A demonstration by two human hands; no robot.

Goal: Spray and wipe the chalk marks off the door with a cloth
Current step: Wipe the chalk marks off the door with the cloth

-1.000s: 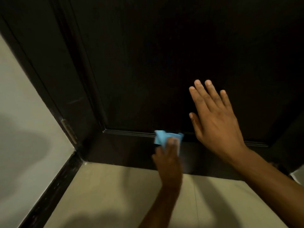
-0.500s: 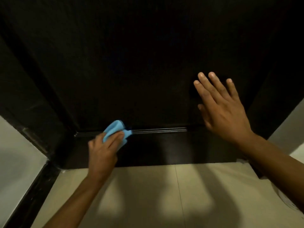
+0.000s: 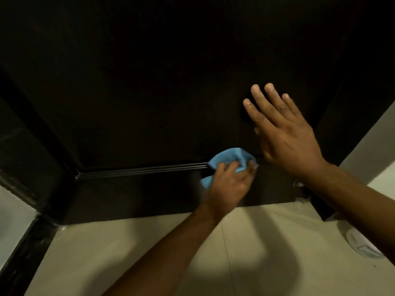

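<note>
The dark door (image 3: 171, 82) fills the upper view, with a grooved ledge (image 3: 141, 169) running across its lower part. My left hand (image 3: 229, 184) grips a bunched light blue cloth (image 3: 226, 159) and presses it against the ledge at the door's lower right. My right hand (image 3: 286, 133) lies flat on the door just above and right of the cloth, fingers straight and spread. No chalk marks show on the dark surface. No spray bottle is in view.
Beige floor tiles (image 3: 149, 253) lie below the door. A dark frame and skirting (image 3: 25, 248) run down the left beside a pale wall (image 3: 12, 221). A white round object (image 3: 361, 244) sits on the floor at the right, under my right forearm.
My left hand has slid the cloth along the ledge, to the left and then back right, ending under my right hand. The right hand stayed flat on the door.
</note>
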